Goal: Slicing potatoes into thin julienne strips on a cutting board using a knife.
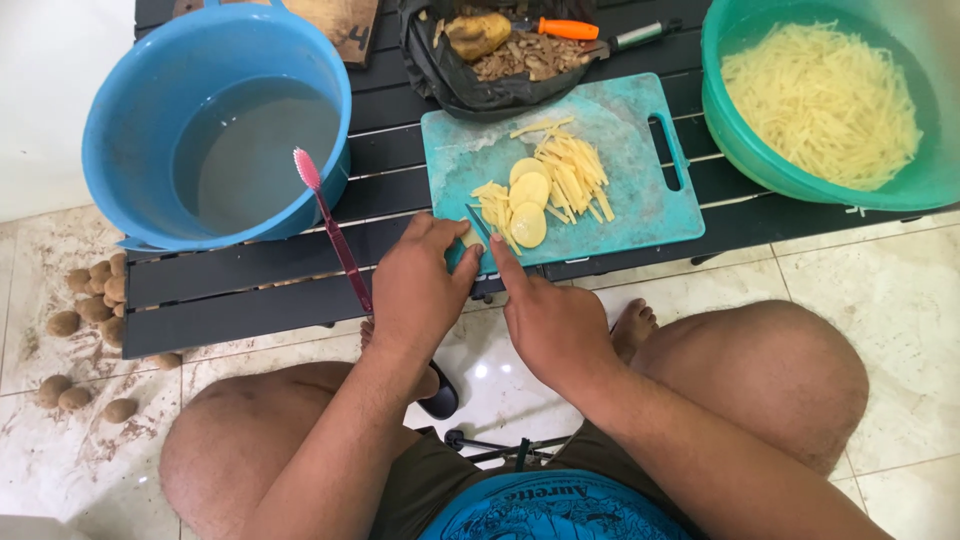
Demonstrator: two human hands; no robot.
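Observation:
My left hand (pixel 420 290) presses a small piece of potato (pixel 467 238) onto the near left corner of a teal cutting board (pixel 630 195). My right hand (pixel 552 322) grips a knife (pixel 480 224), index finger stretched along its back. The thin blade sits right beside the potato piece, and the handle is hidden in my palm. Round potato slices (pixel 529 203) and cut potato strips (pixel 576 170) lie in the middle of the board.
A blue basin (pixel 110 130) of water holds a pink toothbrush (pixel 331 228). A green basin (pixel 722 110) at the right is full of potato strips. A black bag (pixel 440 75) of peels and an orange-handled tool (pixel 566 29) lie behind the board. Unwashed potatoes (pixel 95 300) lie on the floor at the left.

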